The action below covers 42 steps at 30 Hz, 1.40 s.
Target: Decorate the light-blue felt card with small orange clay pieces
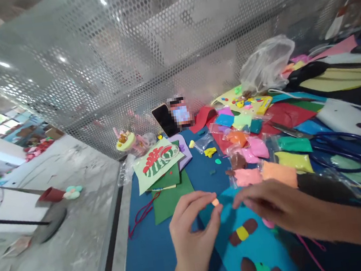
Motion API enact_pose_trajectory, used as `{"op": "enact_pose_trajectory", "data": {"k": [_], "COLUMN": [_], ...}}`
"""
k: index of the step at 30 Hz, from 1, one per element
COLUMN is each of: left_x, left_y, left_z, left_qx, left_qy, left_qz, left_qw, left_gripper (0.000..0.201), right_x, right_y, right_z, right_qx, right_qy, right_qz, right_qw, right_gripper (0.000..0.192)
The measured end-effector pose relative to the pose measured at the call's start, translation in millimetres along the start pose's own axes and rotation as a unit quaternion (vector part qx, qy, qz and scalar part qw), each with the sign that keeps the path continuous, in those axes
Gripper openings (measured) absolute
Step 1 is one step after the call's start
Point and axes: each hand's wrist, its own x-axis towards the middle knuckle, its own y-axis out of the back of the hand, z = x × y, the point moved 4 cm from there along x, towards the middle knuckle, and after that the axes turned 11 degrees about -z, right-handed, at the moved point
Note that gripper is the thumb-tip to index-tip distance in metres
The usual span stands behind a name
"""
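Fingertips [218,211] of the left hand [192,238] pinch a tiny orange lump of modelling clay [215,202], thumb and forefinger closed on it above the near middle of the blue felt-covered table [149,261]. Just right of the lump, not touching it, the right hand [273,207] reaches in from the right with its fingers held loosely apart, slightly blurred, holding nothing that can be made out.

Seen from the head camera, a light blue sheet [261,248] lies under both hands, bearing a brown clay shape with a yellow band [243,232] and, nearer, a brown and green clay shape [261,270]. Beyond the hands sit small clear bags of coloured clay [254,153], pink, orange, yellow and green. To the far left lies a pale green card with a red and green leaf design [159,162] on dark green felt sheets [169,197]. Blue-handled scissors [338,148] rest at the right. A perforated metal screen [157,46] rises behind the table.
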Motion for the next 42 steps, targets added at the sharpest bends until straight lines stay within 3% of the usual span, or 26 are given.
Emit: {"op": "enact_pose_trajectory", "data": {"k": [4, 6, 11, 13, 17, 20, 21, 25, 28, 34, 42], "left_x": [-17, -23, -38, -41, -45, -51, -52, -52, -53, -55, -58], "left_y": [2.5, -10.5, -47.8, -44.6, -19.5, -20.6, -25.2, -45.1, -50.8, -54.3, -58.9], "left_z": [6, -2, -28, -26, -1, 16, 15, -18, -39, -45, -46], "left_qx": [0.02, 0.014, 0.008, 0.057, 0.109, 0.074, 0.056, -0.011, -0.029, -0.034, -0.008], "left_qy": [-0.007, 0.009, 0.054, 0.03, -0.053, -0.152, -0.153, 0.017, 0.088, 0.126, 0.127], "left_qz": [-0.007, -0.047, -0.15, -0.138, -0.065, -0.105, -0.126, -0.171, -0.19, -0.216, -0.227], "left_qw": [1.0, 0.999, 0.987, 0.988, 0.99, 0.98, 0.979, 0.985, 0.977, 0.968, 0.966], "left_gripper": [0.021, 0.018, 0.014, 0.014, 0.019, 0.019, 0.019, 0.015, 0.018, 0.019, 0.017], "right_x": [-18, -17, -10, -10, -9, -5, -3, 2, 3, 2, 2], "right_y": [-23, -28, -28, -30, -44, -52, -53, -52, -48, -44, -44], "right_z": [1, 5, 14, 17, 22, 25, 25, 27, 27, 24, 24], "right_qx": [-0.121, -0.169, -0.229, -0.245, -0.308, -0.367, -0.378, -0.37, -0.334, -0.251, -0.25], "right_qy": [0.032, 0.016, -0.008, 0.0, 0.038, 0.049, 0.052, 0.048, 0.025, -0.001, 0.014], "right_qz": [-0.052, -0.084, -0.092, -0.098, -0.123, -0.109, -0.106, -0.109, -0.112, -0.092, -0.069], "right_qw": [0.991, 0.982, 0.969, 0.965, 0.943, 0.923, 0.918, 0.921, 0.935, 0.964, 0.966], "right_gripper": [0.035, 0.037, 0.035, 0.035, 0.045, 0.056, 0.056, 0.043, 0.046, 0.05, 0.046]}}
